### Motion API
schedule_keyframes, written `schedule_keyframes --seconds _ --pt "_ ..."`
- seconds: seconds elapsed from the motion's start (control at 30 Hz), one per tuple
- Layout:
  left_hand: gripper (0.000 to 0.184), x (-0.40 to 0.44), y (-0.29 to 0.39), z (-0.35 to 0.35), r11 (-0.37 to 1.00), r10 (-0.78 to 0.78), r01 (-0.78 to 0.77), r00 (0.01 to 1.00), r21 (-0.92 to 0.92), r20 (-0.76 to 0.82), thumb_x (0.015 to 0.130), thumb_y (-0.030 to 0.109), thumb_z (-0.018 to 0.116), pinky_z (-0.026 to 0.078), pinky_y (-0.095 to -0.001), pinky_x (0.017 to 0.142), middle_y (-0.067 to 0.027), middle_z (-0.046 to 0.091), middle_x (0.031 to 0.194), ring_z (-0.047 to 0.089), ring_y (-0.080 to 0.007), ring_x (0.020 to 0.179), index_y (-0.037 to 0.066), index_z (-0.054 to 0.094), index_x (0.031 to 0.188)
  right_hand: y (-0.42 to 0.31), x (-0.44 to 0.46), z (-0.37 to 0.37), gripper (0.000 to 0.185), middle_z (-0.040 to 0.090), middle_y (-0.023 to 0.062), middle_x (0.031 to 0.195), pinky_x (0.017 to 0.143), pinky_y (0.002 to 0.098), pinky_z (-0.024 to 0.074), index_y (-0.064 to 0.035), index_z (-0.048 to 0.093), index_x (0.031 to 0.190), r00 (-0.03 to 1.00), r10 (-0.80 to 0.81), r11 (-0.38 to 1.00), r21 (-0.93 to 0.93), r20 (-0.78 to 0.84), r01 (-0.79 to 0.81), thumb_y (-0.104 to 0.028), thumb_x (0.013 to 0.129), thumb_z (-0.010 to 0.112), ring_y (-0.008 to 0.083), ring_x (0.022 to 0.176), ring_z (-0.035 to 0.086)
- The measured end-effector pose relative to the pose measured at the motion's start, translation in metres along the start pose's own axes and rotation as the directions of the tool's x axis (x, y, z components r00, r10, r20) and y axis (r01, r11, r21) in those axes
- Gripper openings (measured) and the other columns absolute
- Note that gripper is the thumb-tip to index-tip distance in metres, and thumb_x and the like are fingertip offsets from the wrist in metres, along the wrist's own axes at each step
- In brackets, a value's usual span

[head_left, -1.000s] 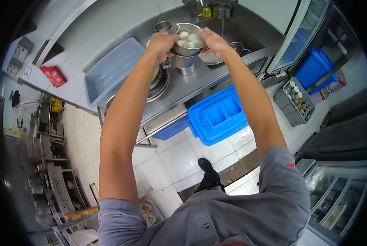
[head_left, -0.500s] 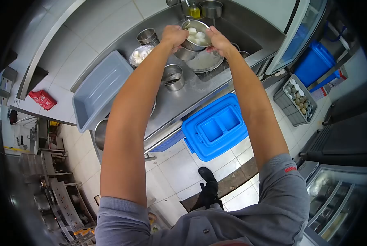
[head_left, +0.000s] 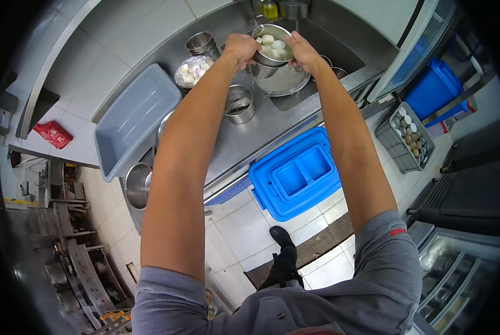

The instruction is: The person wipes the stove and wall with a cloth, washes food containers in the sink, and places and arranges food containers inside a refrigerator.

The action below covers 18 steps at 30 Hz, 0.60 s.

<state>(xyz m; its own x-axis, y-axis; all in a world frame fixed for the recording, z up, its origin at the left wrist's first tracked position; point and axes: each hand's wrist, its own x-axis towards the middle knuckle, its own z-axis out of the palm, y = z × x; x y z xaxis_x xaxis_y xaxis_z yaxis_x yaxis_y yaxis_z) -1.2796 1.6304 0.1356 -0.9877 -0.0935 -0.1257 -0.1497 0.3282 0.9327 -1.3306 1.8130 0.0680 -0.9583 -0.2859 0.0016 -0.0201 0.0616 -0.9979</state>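
Note:
Between my two hands is a round metal pot [head_left: 272,62] tilted towards me, with several white rounded pieces [head_left: 269,40] in cloudy liquid inside. My left hand [head_left: 242,49] is closed on its left side, and my right hand [head_left: 304,51] grips the right rim. Directly beneath, in the sink area, is a larger round vessel [head_left: 286,84] with a whitish inside; the held pot partly hides it. A smaller metal pot [head_left: 240,111] with something dark in it stands on the counter nearer to me.
Left of my hands are a bowl of white pieces [head_left: 192,71], stacked metal cups [head_left: 201,43] and a grey plastic tub [head_left: 133,120]. Another metal pot [head_left: 139,186] sits at the counter's left end. A blue lidded bin [head_left: 294,195] stands below the front edge, with a grey crate [head_left: 403,146] to the right.
The held pot has shifted slightly right and down in view, still in both hands. The bowl of white pieces and the left-end pot show more fully as the view moved.

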Motion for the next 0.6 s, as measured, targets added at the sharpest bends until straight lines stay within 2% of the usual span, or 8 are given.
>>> schedule_keyframes --seconds 0.2,0.3,0.37,0.4,0.47,0.53,0.57,0.6 --pt "0.009 0.007 -0.009 -0.01 0.997 0.061 -0.061 0.998 0.052 -0.004 0.082 0.006 0.066 0.054 -0.0342 0.061 -0.0091 0.059 0.078 0.059 -0.0191 0.069 0.001 0.061 0.077 0.001 0.001 0.007 0.023 0.054 0.0053 0.077 0.043 0.0264 0.0395 -0.0099 0.046 0.103 1.0 -0.01 0.998 0.062 0.022 0.009 -0.032 0.103 0.04 0.0123 0.053 0.049" --pt "0.01 0.007 -0.017 -0.015 0.997 0.066 -0.065 0.997 0.033 -0.041 0.082 0.006 0.066 0.052 -0.0337 0.059 -0.0079 0.058 0.075 0.058 -0.0177 0.067 0.001 0.06 0.075 -0.003 0.004 0.012 0.025 0.056 0.0066 0.081 0.049 0.0277 0.0479 -0.0112 0.046 0.107 0.998 0.051 0.999 0.012 0.034 -0.052 -0.035 0.101 0.043 0.015 0.055 0.053" --pt "0.01 0.013 -0.024 -0.013 0.997 0.075 -0.073 0.995 0.03 -0.062 0.081 0.006 0.066 0.051 -0.0337 0.059 -0.007 0.057 0.073 0.057 -0.0168 0.066 0.002 0.06 0.074 0.002 0.01 0.019 0.029 0.056 0.0115 0.102 0.062 0.0403 0.0564 -0.0136 0.044 0.117 0.983 0.182 0.983 0.006 -0.002 -0.182 -0.037 0.1 0.044 0.0244 0.074 0.06" --pt "0.01 0.016 -0.027 -0.011 0.978 0.128 -0.115 0.99 0.173 -0.064 0.08 0.009 0.066 0.052 -0.0355 0.061 -0.009 0.06 0.075 0.06 -0.0205 0.067 0.003 0.061 0.075 0.006 0.012 0.022 0.029 0.056 0.0115 0.102 0.062 0.0403 0.0564 -0.0136 0.044 0.117 0.984 0.181 0.984 0.008 -0.009 -0.181 -0.037 0.1 0.044 0.0244 0.074 0.06" --pt "0.01 0.021 -0.023 -0.008 0.933 0.189 -0.16 0.98 0.322 -0.059 0.078 0.012 0.067 0.052 -0.0373 0.063 -0.0109 0.064 0.077 0.062 -0.0242 0.069 0.003 0.062 0.076 0.001 0.014 0.038 0.029 0.049 0.009 0.122 0.073 0.0514 0.0556 -0.0171 0.045 0.12 0.925 0.369 0.914 0.214 -0.092 -0.343 -0.038 0.1 0.043 0.0299 0.1 0.056" --pt "0.016 0.024 -0.015 0.004 0.611 0.441 -0.22 0.892 0.76 -0.096 0.074 0.019 0.066 0.053 -0.0397 0.069 -0.0152 0.069 0.086 0.066 -0.0355 0.075 0.006 0.067 0.083 -0.001 0.015 0.052 0.035 0.044 0.0103 0.129 0.073 0.0588 0.0521 -0.0186 0.043 0.126 0.908 0.396 0.887 0.313 -0.136 -0.34 -0.042 0.1 0.043 0.0348 0.109 0.052" --pt "0.024 0.02 -0.009 0.007 0.642 0.398 -0.175 0.908 0.746 -0.129 0.072 0.023 0.064 0.052 -0.0413 0.078 -0.0151 0.069 0.105 0.064 -0.0415 0.092 0.009 0.07 0.091 0.003 0.017 0.053 0.04 0.041 0.011 0.133 0.076 0.0627 0.0495 -0.019 0.038 0.131 0.9 0.421 0.849 0.399 -0.115 -0.346 -0.043 0.1 0.04 0.0375 0.112 0.05" --pt "0.024 0.016 -0.004 0.011 0.641 0.402 -0.167 0.904 0.749 -0.142 0.072 0.023 0.064 0.052 -0.0413 0.078 -0.0151 0.069 0.105 0.064 -0.0415 0.092 0.009 0.07 0.091 0.004 0.021 0.054 0.044 0.038 0.0117 0.137 0.079 0.0667 0.0468 -0.0195 0.034 0.136 0.893 0.44 0.806 0.478 -0.092 -0.348 -0.044 0.1 0.038 0.0402 0.116 0.048"
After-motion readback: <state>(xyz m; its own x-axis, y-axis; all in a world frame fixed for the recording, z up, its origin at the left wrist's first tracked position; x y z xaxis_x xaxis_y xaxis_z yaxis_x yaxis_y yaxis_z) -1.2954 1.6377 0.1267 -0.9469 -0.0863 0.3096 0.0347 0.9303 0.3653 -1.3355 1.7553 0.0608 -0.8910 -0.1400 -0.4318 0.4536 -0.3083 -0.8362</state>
